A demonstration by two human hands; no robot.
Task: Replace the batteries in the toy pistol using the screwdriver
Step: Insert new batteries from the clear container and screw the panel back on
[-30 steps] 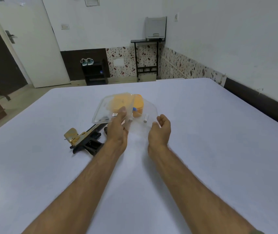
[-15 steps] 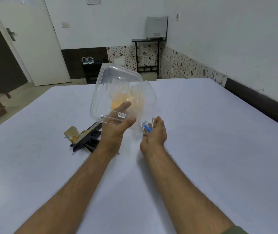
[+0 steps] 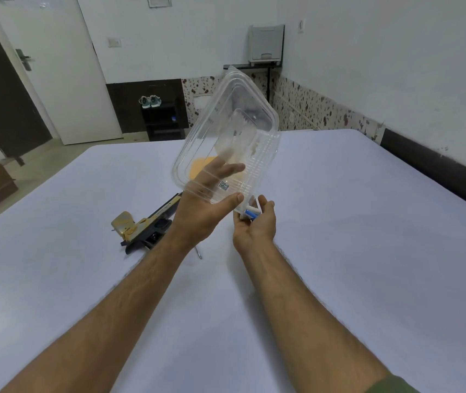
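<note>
While the clear plastic container [image 3: 230, 143] is tipped steeply on its corner, the batteries [image 3: 250, 213] sit in the cupped palm of the right hand [image 3: 254, 225] right beneath its lower corner, blue-and-white and partly hidden by the fingers. I make out at least two, though the exact count is hard to call from here. That cupping looks deliberate: the fingers curl loosely up around them like a little bowl, set to catch what slides out rather than pinching anything tight.

Up above, the left hand [image 3: 206, 205] grips the container from below, thumb pressed across the near wall, fingers spread behind the transparent plastic. Held that high and that tilted, it reads as a pour, with nothing left visible inside.

Out to the left, one toy pistol [image 3: 144, 225], gold and black, lies flat on the white tabletop [image 3: 368, 251], well apart from the batteries and untouched. Just beside it, poking out from under the left forearm, is a thin metal tip [image 3: 198, 253], which I judge to be the single screwdriver; its handle is hidden. One orange lid or sheet [image 3: 202, 168] lies on the table behind the container, seen through the plastic.
</note>
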